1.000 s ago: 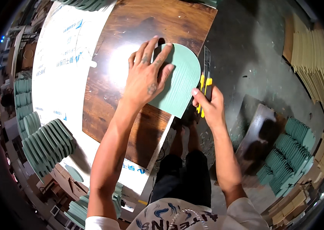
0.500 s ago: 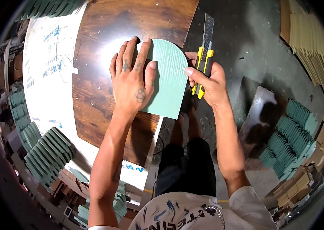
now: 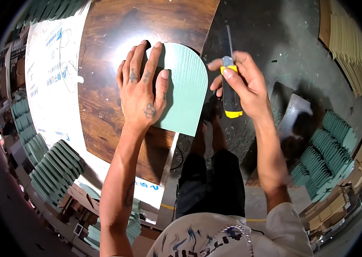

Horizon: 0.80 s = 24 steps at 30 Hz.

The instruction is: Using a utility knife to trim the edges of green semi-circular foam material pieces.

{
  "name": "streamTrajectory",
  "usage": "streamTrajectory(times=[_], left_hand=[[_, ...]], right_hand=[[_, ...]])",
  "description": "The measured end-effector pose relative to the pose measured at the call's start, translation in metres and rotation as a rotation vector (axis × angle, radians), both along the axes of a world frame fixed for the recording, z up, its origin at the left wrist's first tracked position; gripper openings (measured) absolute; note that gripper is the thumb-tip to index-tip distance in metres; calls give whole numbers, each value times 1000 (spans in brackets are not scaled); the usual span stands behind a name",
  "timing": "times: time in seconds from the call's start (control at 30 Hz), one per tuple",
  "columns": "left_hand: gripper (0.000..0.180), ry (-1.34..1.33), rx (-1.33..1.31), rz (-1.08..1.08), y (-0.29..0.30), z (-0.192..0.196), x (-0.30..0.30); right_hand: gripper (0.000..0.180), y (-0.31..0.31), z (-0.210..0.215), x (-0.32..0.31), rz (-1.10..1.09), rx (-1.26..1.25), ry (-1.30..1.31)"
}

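A pale green panel (image 3: 184, 90) with one rounded end and a finely ribbed face lies on the wood-patterned board (image 3: 108, 85), its right edge jutting past the board. My left hand (image 3: 142, 85) rests flat across the panel's left side, fingers spread and pointing away from me. To the right of the panel, clear of its edge, my right hand (image 3: 249, 83) grips a black and yellow utility knife (image 3: 232, 96). The knife's blade points away from me and shows nearly edge-on. My thumb presses on the handle's near face, and some fingers are hidden behind it.
Several stacked green panels (image 3: 56, 167) stand at the left on a white printed sheet (image 3: 46, 81). More green stacks (image 3: 328, 150) sit on the floor at the right. Yellowish stacked sheets (image 3: 352, 51) stand at far right, and a grey slab (image 3: 294, 113) lies nearer.
My right hand has moved right, away from the panel's edge, and turned the knife so its blade shows edge-on. My left hand stays on the panel.
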State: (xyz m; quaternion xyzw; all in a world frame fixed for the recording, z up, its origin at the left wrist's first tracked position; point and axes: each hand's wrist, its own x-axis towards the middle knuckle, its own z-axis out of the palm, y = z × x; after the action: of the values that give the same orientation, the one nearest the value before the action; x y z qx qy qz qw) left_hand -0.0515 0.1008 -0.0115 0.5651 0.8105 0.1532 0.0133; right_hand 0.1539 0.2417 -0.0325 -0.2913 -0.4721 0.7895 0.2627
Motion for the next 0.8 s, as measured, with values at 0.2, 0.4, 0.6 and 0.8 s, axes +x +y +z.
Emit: streamTrajectory(times=[0.2,0.4,0.6,0.8], left_hand=[[48,1,25,-20,-1,-2,-2],[48,13,45,-50,-1,-4,-2],[49,32,79,-67,0,-8,-4],[46,61,107,-70,-7,-11,0]], right_hand=[[38,39,6,-17,347,774,-292],[45,44,-14,-29,260,1047,-211],[45,24,-14,-17,153,1280,-243],[44,-88,-8,36,68,1242,-369]])
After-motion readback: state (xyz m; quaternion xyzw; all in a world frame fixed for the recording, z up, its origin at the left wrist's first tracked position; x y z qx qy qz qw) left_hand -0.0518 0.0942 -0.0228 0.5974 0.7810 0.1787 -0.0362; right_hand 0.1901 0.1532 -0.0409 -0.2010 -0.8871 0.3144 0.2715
